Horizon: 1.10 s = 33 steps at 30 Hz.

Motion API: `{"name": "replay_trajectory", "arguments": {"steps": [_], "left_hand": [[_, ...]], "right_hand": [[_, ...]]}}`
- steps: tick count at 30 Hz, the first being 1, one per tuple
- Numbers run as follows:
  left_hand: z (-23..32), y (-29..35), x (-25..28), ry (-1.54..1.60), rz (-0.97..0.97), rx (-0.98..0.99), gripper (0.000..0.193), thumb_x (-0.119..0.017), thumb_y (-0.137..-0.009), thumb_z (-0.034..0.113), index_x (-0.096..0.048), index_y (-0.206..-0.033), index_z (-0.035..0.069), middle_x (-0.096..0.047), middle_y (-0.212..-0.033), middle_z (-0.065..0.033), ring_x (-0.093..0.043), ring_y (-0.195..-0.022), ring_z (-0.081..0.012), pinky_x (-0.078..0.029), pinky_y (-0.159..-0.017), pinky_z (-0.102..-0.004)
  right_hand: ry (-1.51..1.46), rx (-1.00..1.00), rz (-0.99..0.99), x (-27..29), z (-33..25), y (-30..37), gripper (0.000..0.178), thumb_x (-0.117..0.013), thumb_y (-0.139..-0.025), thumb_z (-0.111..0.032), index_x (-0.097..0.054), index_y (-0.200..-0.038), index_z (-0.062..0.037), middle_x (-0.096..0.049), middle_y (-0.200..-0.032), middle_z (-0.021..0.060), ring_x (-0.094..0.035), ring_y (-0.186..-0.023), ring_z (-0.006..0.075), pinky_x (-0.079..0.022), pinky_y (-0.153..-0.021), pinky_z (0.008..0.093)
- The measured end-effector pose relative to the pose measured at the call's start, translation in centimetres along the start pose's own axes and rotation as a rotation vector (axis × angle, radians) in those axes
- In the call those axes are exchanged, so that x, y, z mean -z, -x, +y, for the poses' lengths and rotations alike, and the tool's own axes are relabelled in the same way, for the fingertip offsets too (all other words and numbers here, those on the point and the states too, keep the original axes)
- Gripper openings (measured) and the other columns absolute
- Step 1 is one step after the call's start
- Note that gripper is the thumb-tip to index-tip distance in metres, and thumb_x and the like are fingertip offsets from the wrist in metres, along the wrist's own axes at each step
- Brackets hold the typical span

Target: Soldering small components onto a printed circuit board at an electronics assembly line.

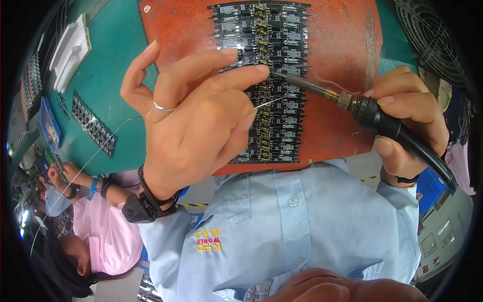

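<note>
A panel of narrow black circuit boards (pixel 292 121) with a row of small yellow parts lies on a reddish-brown mat (pixel 337 138). Over its left side is my left hand (pixel 193 123), with thin solder wire (pixel 269 103) coming out between thumb and fingers. One of its fingertips rests on or just above the middle row of parts; contact is unclear. My right hand (pixel 415 108) grips the black handle of a soldering iron (pixel 359 108). The iron's tip points left to the boards beside that fingertip, close above the wire's end. Part of the panel is hidden behind my left hand.
On the green tabletop (pixel 118 60) at left lie another board panel (pixel 93 123) and a white tray (pixel 73 53). A blue bin (pixel 49 123) stands farther left. At upper right is a round fan guard (pixel 435 38). A co-worker in pink (pixel 110 236) sits at lower left.
</note>
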<state>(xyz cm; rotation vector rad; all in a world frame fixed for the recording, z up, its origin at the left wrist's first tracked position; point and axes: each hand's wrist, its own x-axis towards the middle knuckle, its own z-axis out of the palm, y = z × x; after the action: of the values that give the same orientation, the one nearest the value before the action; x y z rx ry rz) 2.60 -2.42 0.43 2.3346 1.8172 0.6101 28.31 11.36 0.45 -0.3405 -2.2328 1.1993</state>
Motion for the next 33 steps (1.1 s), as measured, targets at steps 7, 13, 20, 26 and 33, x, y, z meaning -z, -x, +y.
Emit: {"name": "replay_trajectory", "arguments": {"steps": [7, 13, 20, 26, 33], "left_hand": [[-0.3, -0.3, 0.1, -0.024, 0.044, -0.071, 0.012, -0.059, -0.089, 0.017, -0.051, -0.082, 0.013, -0.072, -0.104, 0.0003, -0.058, -0.111, -0.022, -0.019, -0.107, -0.0491], [0.2, -0.5, 0.3, -0.063, 0.009, -0.066, 0.01, -0.059, -0.089, 0.015, -0.049, -0.085, 0.012, -0.072, -0.104, 0.0003, -0.059, -0.11, -0.0224, -0.018, -0.107, -0.0503], [0.0, -0.3, 0.3, -0.04, 0.019, -0.063, 0.01, -0.058, -0.089, 0.014, -0.049, -0.084, 0.012, -0.072, -0.104, 0.0, -0.059, -0.111, -0.0231, -0.018, -0.108, -0.0506], [-0.1, -0.2, 0.2, -0.02, 0.021, -0.058, 0.011, -0.058, -0.088, 0.013, -0.049, -0.083, 0.012, -0.072, -0.105, -0.0014, -0.059, -0.111, -0.024, -0.018, -0.109, -0.0506], [-0.4, -0.8, -0.6, 0.052, 0.072, -0.074, 0.01, -0.057, -0.087, 0.01, -0.049, -0.082, 0.01, -0.072, -0.104, -0.0026, -0.059, -0.111, -0.0243, -0.021, -0.108, -0.0509]], "right_hand": [[-0.011, 0.006, -0.023, 0.0, 0.1, -0.2, 0.04, -0.074, -0.077, -0.026, -0.059, -0.099, 0.0037, -0.061, -0.085, 0.0205, -0.059, -0.075, 0.0268, -0.046, -0.066, 0.0349], [0.017, 0.018, -0.071, 0.4, 0.1, -0.4, 0.039, -0.074, -0.077, -0.026, -0.059, -0.098, 0.0035, -0.061, -0.086, 0.0207, -0.059, -0.077, 0.0269, -0.046, -0.067, 0.0357], [0.012, 0.01, -0.016, 0.8, -0.4, 0.3, 0.04, -0.072, -0.079, -0.029, -0.058, -0.1, 0.0018, -0.061, -0.088, 0.0213, -0.057, -0.077, 0.0269, -0.045, -0.066, 0.0367], [0.014, 0.0, 0.012, 1.6, -0.3, 1.1, 0.044, -0.071, -0.081, -0.034, -0.056, -0.103, 0.0011, -0.06, -0.089, 0.0212, -0.055, -0.076, 0.026, -0.043, -0.066, 0.0364], [0.023, -0.031, 0.068, 1.9, -0.6, 1.7, 0.045, -0.071, -0.081, -0.036, -0.056, -0.102, 0.0013, -0.059, -0.087, 0.0201, -0.055, -0.075, 0.0254, -0.043, -0.066, 0.0367]]}}
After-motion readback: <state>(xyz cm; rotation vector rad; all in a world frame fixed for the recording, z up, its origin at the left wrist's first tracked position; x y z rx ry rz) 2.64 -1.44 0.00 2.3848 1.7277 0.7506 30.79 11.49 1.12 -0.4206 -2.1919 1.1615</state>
